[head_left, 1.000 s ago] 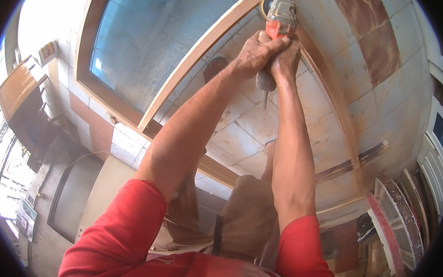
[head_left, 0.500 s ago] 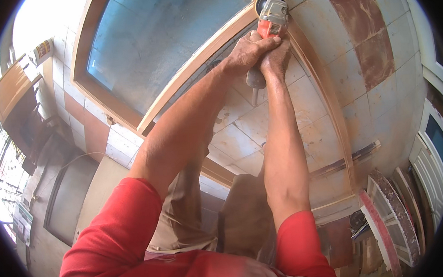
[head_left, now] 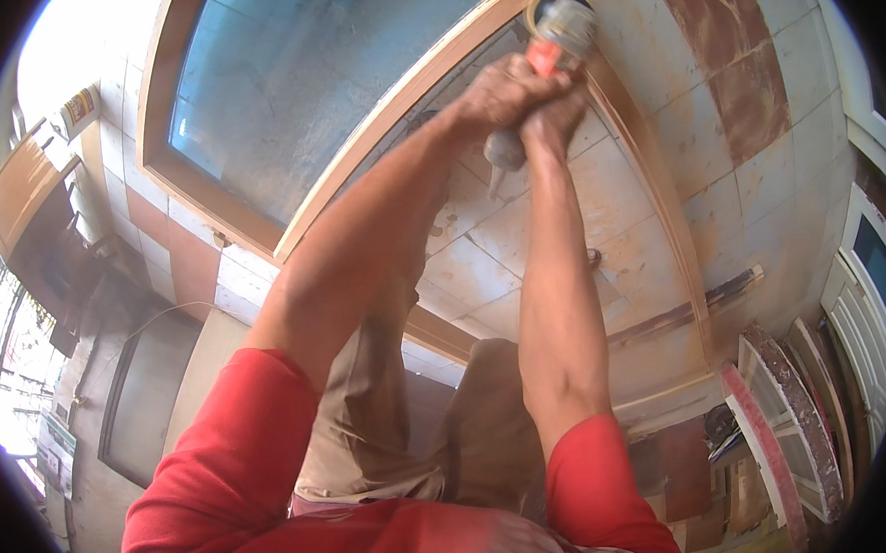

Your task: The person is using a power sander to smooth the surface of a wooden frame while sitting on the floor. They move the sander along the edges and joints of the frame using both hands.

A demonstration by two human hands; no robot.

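Both my arms stretch far forward to an orange-and-grey angle grinder (head_left: pixel 568 30) with a round disc at its head. My left hand (head_left: pixel 506 95) is wrapped round the grinder's body, just behind the orange part. My right hand (head_left: pixel 557 120) grips it alongside, and the dark rear end and cord stick out below. The disc is at the far joint of a large pale wooden frame (head_left: pixel 386 144), over its outer right rail; whether it touches the wood cannot be made out. One opening of the frame holds a bluish glass-like panel (head_left: pixel 323 87). Motion blurs the grinder and hands.
Tiled floor (head_left: pixel 743 71) with brown tiles shows through and around the frame. Arched window-like frames (head_left: pixel 787 429) lean at the lower right. A wooden cabinet-like piece (head_left: pixel 23 193) and a white tub (head_left: pixel 76 110) stand at the left. A dark strip (head_left: pixel 685 309) crosses near the right rail.
The grinder head has shifted slightly right and tilted, its disc showing more of its edge. Both hands have moved with it, keeping their hold.
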